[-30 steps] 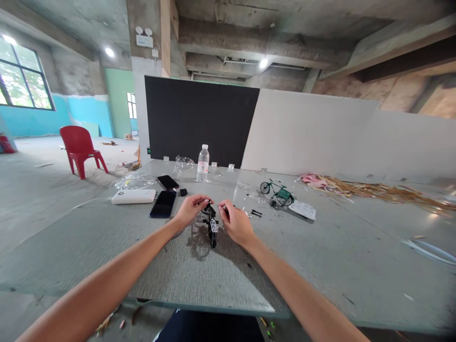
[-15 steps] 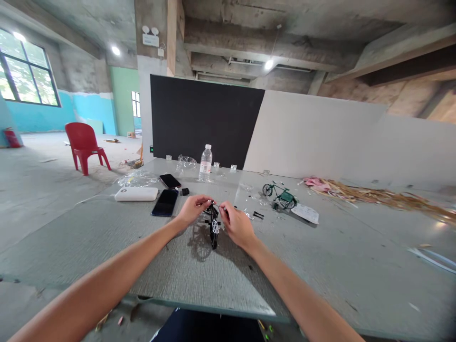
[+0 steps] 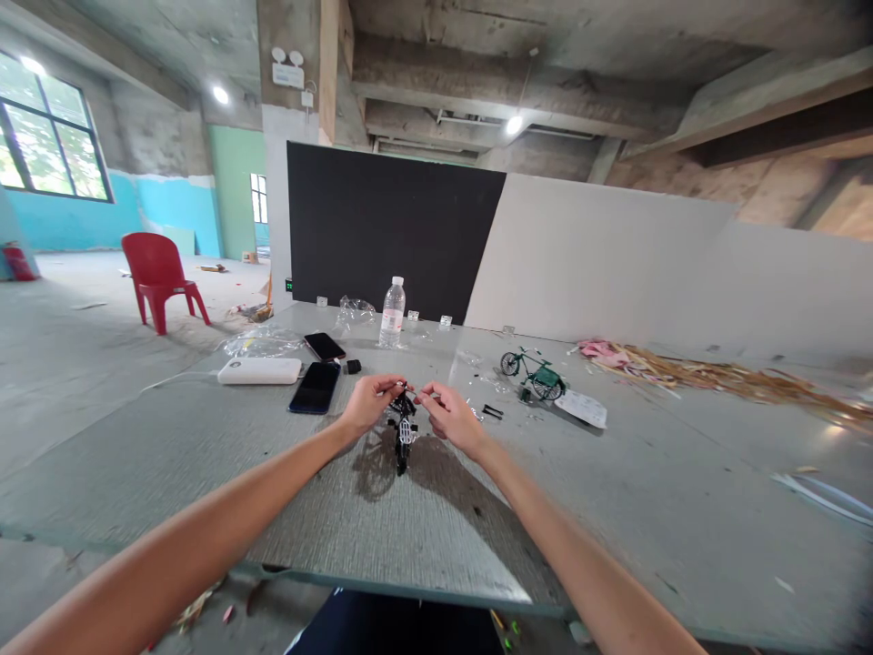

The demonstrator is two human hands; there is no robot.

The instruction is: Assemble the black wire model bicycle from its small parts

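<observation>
A small black model bicycle (image 3: 404, 431) stands on the grey table, its rear wheel and pale rack towards me. My left hand (image 3: 374, 398) pinches the left end of its handlebar. On the other side my right hand (image 3: 446, 414) is closed at the handlebar's right end, thumb and forefinger together; whether a small part sits between them is too fine to make out. The front of the bicycle is partly hidden by my fingers. To the right of my right hand lie two thin black pieces (image 3: 492, 412) and some clear plastic scraps.
A green model bicycle (image 3: 536, 373) stands at the right beside a white packet (image 3: 581, 409). At the left are a white power bank (image 3: 259, 371), two phones, including a dark phone (image 3: 314, 388), and clear wrapping. A water bottle (image 3: 392, 314) stands behind. Straw-like strips (image 3: 716, 373) lie far right.
The black bicycle's rear has swung slightly to the left and its frame leans a little. My right hand has shifted slightly left and up by the handlebar; my left hand keeps its pinch.
</observation>
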